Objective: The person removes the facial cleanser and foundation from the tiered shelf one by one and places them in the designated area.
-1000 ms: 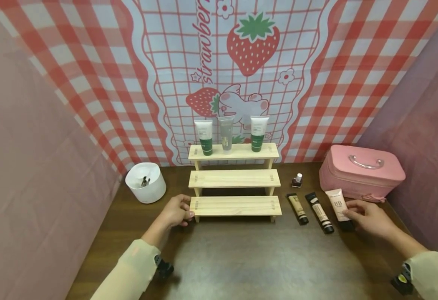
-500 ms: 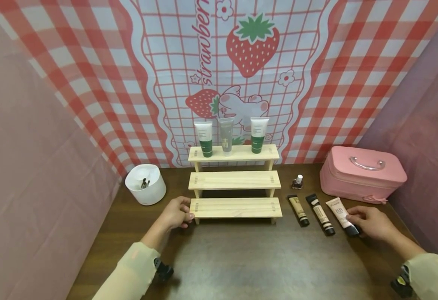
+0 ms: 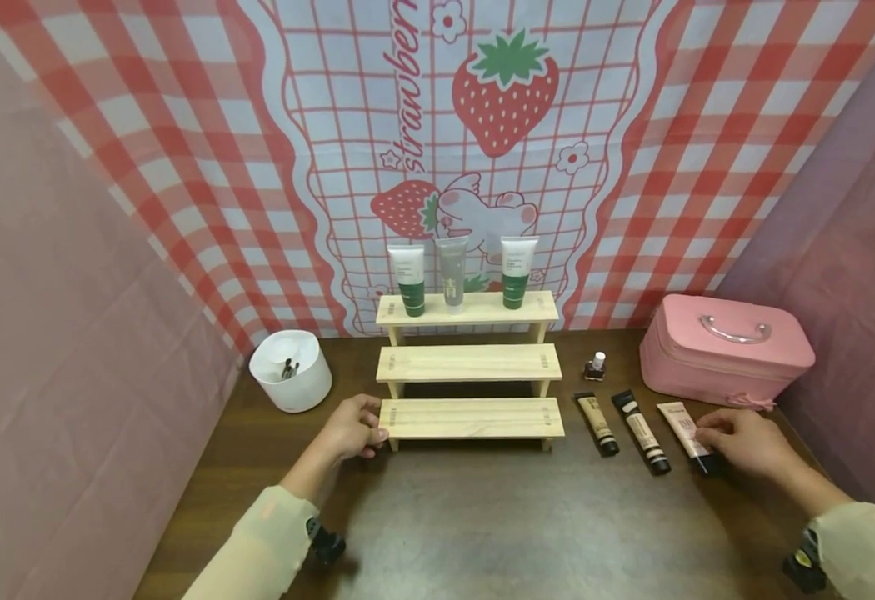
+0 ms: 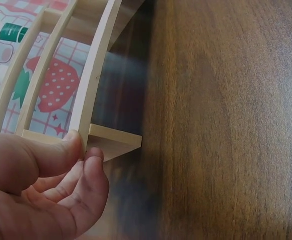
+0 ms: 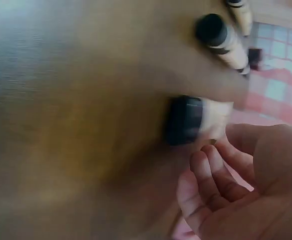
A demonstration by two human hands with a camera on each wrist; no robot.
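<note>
My left hand (image 3: 349, 427) pinches the left end of the lowest step of a three-tier wooden display stand (image 3: 471, 418). The left wrist view shows the thumb and a fingertip at the step's corner. My right hand (image 3: 745, 442) pinches the side of a pale pink BB cream tube (image 3: 681, 427) with a black cap, low over the table at the right. In the right wrist view the tube's black cap (image 5: 185, 120) points away from the fingers, and part of the tube is hidden. Left of it lie a black-capped beige tube (image 3: 641, 432) and a smaller gold one (image 3: 597, 422).
Two white-and-green tubes (image 3: 410, 279) (image 3: 517, 272) and a clear one (image 3: 452, 275) stand on the top step. A pink case (image 3: 726, 348) stands back right, near a small dark bottle (image 3: 596, 367). A white round container (image 3: 291, 392) holding brushes is at left.
My right hand has lowered the BB cream tube toward the table, and its face has turned a little. The left hand has kept its place on the stand.
</note>
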